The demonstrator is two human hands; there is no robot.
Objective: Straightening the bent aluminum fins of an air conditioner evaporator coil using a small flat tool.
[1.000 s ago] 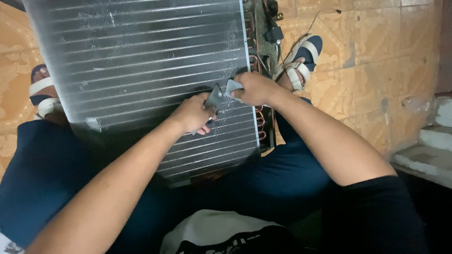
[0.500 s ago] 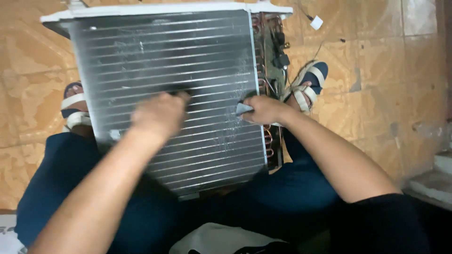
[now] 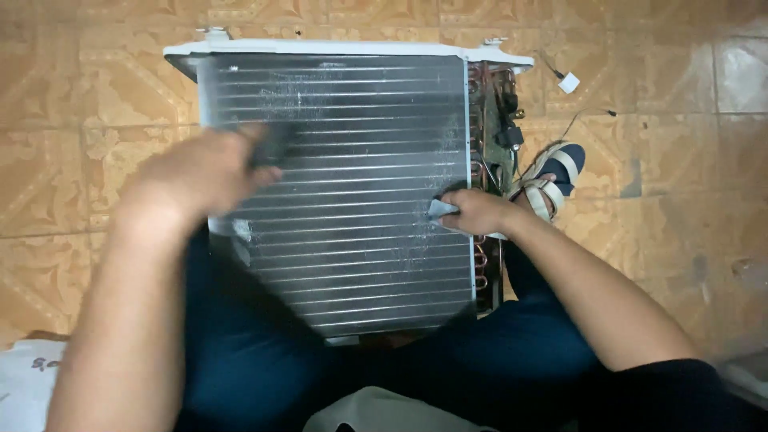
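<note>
Large silver finned-metal coil block with white top frame (image 3: 344, 192) stood tilted on patterned tan tile floor (image 3: 80, 160), leaning toward person's dark-blue-trousered lap (image 3: 264, 368). Left hand (image 3: 204, 172) blurred, over upper left fins, fingers curled round small dark object (image 3: 270, 144); kind unclear. Right hand (image 3: 476, 212) at right edge, grip pinching small grey cloth-like piece (image 3: 442, 210) against fins. Judged: block rigid, fairly heavy; thin fins bend easily, edges sharp. Best held by white frame or side plate, not fin face. Copper tubing and wiring (image 3: 496, 120) fragile.
</note>
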